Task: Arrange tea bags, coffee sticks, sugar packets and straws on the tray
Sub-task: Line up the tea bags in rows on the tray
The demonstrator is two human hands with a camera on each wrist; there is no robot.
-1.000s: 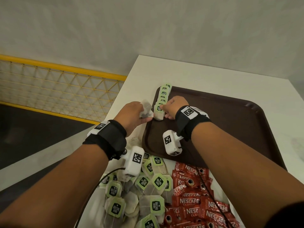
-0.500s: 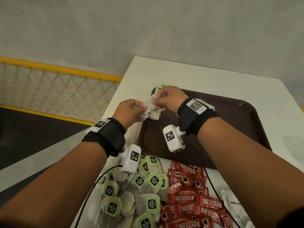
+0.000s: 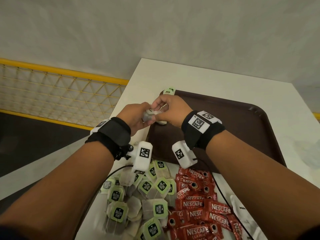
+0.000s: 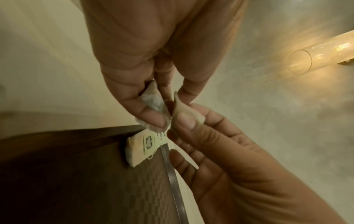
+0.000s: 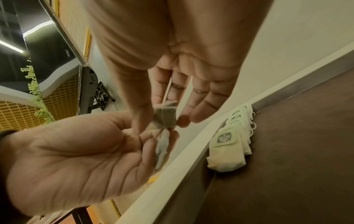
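Note:
Both hands meet just above the left rim of the brown tray (image 3: pixel 242 129). My left hand (image 3: pixel 147 116) pinches a grey tea bag (image 3: pixel 149 116) between thumb and fingers. My right hand (image 3: pixel 158 111) pinches the same bundle from the other side. In the right wrist view the right hand (image 5: pixel 162 119) holds a tea bag (image 5: pixel 165 116) with its string running up, touching a paler tea bag (image 5: pixel 161 150) in the left hand (image 5: pixel 151 142). I cannot tell whether this is one folded bag or two. A row of tea bags (image 5: pixel 228 144) lies on the tray along its left rim.
Near me on the white table lie a loose pile of tea bags (image 3: pixel 138 196), red Nescafe sticks (image 3: pixel 195 203) and a white packet (image 3: pixel 242 210). A black cable (image 3: pixel 221 193) crosses the sticks. The table's left edge drops off beside a yellow railing (image 3: pixel 60 71).
My right hand left the row of tea bags on the tray, rose and took hold of the tea bag in my left hand. The left hand lifted slightly toward it.

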